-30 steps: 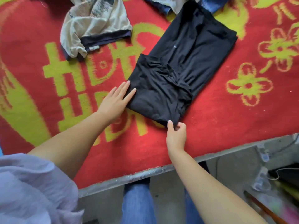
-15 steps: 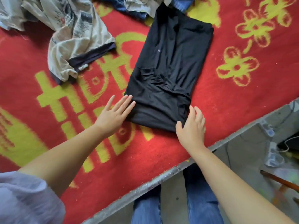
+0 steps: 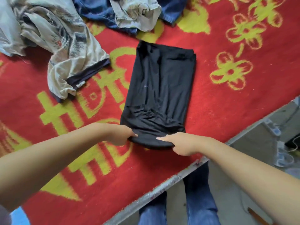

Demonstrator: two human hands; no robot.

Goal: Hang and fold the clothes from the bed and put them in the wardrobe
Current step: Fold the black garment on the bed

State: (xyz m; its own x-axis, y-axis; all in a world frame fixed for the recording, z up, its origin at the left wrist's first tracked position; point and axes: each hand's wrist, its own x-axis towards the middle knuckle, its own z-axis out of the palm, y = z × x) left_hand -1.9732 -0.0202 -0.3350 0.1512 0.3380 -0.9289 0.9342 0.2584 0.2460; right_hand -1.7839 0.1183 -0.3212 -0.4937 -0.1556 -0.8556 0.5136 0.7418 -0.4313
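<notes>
Black garment (image 3: 159,95) lies on the red blanket (image 3: 219,114) near the bed edge, already folded into a long strip. Long axis runs straight away from the person, near end at the hands, far end toward the clothes pile (image 3: 126,13) at top. Both hands sit on the near short edge, about equally close. Left hand (image 3: 122,135) pinches the near-left corner, thumb on top of the cloth, fingers tucked under and hidden. Right hand (image 3: 181,143) grips the near-right corner, fingers curled beneath the hem, thumb lying along the top. Forearms come in from either side and converge on that edge, wrists low to the blanket. Likely next: lift the near end and fold it forward over the far end. Printed shirt (image 3: 68,51) lies crumpled to the left, well apart.
</notes>
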